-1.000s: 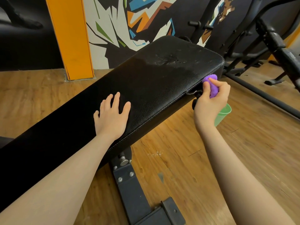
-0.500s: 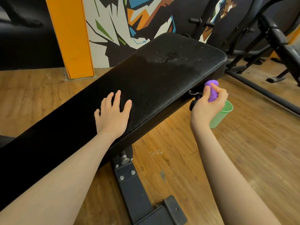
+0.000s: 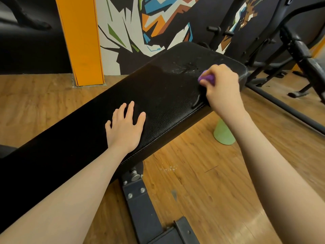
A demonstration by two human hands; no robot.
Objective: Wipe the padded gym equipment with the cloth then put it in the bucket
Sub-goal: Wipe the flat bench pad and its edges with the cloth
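Both hands work the wiping step: left hand [image 3: 125, 128] flat, fingers spread, on the bench pad [image 3: 158, 95], right hand [image 3: 222, 85] gripping the purple cloth [image 3: 207, 79], which should next sweep toward 11 o'clock over the speckled patch [image 3: 186, 66] before going into the green bucket [image 3: 223, 133]

The padded bench [image 3: 163, 95] runs across the view from 8 o'clock up to 1 o'clock, above the wooden floor [image 3: 202, 182]. The left hand [image 3: 125, 127] lies flat on the pad near centre. The right hand [image 3: 222, 88] sits on the pad's far end at 2 o'clock, gripping the cloth [image 3: 207, 79] against the surface. The bucket [image 3: 223, 133] stands on the floor at 3 o'clock, beside the bench and partly behind the right forearm. The bench's support frame [image 3: 142, 203] reaches down to 6 o'clock. A pillar [image 3: 80, 41] stands behind the bench at 11 o'clock, other gym machines [image 3: 295, 55] at 2 o'clock.
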